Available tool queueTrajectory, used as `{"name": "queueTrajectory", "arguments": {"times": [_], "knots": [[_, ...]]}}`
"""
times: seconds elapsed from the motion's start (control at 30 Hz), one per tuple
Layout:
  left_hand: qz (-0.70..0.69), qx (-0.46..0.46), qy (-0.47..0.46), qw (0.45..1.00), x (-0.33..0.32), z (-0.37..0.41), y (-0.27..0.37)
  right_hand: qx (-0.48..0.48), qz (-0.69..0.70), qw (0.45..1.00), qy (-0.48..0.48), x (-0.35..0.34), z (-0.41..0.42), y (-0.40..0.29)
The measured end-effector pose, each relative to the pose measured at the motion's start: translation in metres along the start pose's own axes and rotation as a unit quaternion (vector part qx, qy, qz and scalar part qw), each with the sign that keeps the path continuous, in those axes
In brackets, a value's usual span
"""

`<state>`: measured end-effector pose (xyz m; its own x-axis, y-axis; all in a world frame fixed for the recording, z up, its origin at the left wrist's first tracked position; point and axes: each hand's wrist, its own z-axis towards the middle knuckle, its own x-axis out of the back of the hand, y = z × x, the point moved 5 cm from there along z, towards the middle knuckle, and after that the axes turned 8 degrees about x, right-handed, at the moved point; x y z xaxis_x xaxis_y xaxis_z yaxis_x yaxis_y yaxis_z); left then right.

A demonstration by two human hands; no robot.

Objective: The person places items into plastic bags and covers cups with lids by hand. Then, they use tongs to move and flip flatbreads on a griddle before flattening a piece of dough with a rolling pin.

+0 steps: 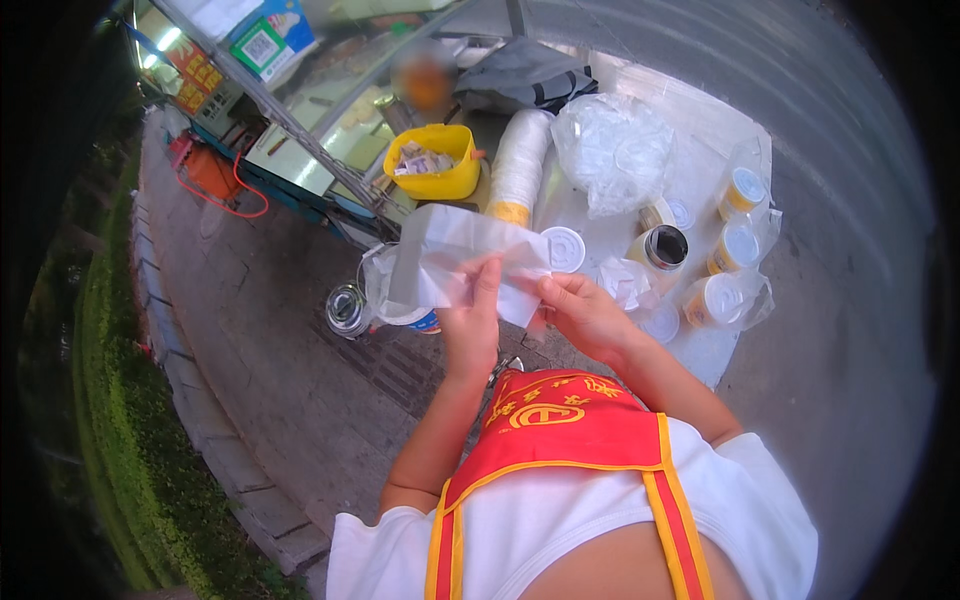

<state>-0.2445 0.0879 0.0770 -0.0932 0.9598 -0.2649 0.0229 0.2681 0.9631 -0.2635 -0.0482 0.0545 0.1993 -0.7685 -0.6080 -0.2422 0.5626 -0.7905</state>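
A thin, whitish, translucent bag or sheet point(457, 240) is stretched between my two hands above the stall's edge. My left hand point(471, 322) pinches its lower side, thumb on top and fingers showing faintly through it. At the right corner, the thumb and fingers of my right hand point(589, 307) grip it. Just beyond the sheet lies a white round lid point(565, 250), partly covered by it. A sleeve of stacked cups point(523, 161) stands behind, near a yellow bucket point(442, 184) holding what look like banknotes.
Lidded cups in clear bags point(739, 246) line the table's right side. Near them are a dark-topped jar point(666, 247) and a bundle of clear plastic bags point(615, 150). A metal container point(346, 309) sits low left. Hedge point(150, 442) and kerb point(217, 442) run along the left.
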Motion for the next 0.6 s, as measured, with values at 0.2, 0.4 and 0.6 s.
{"name": "queueTrajectory", "arguments": {"times": [0.2, 0.4, 0.6], "knots": [[-0.001, 0.014, 0.035, 0.999, 0.001, -0.003, -0.006, 0.066, 0.074, 0.99, 0.105, 0.0, 0.008, -0.014], [-0.006, 0.053, 0.051, 0.997, -0.004, -0.013, -0.01, 0.127, 0.046, 0.988, 0.078, 0.007, 0.018, -0.017], [-0.021, 0.055, 0.006, 0.998, -0.005, -0.017, -0.027, 0.165, -0.004, 0.981, 0.103, 0.015, 0.024, -0.019]]}}
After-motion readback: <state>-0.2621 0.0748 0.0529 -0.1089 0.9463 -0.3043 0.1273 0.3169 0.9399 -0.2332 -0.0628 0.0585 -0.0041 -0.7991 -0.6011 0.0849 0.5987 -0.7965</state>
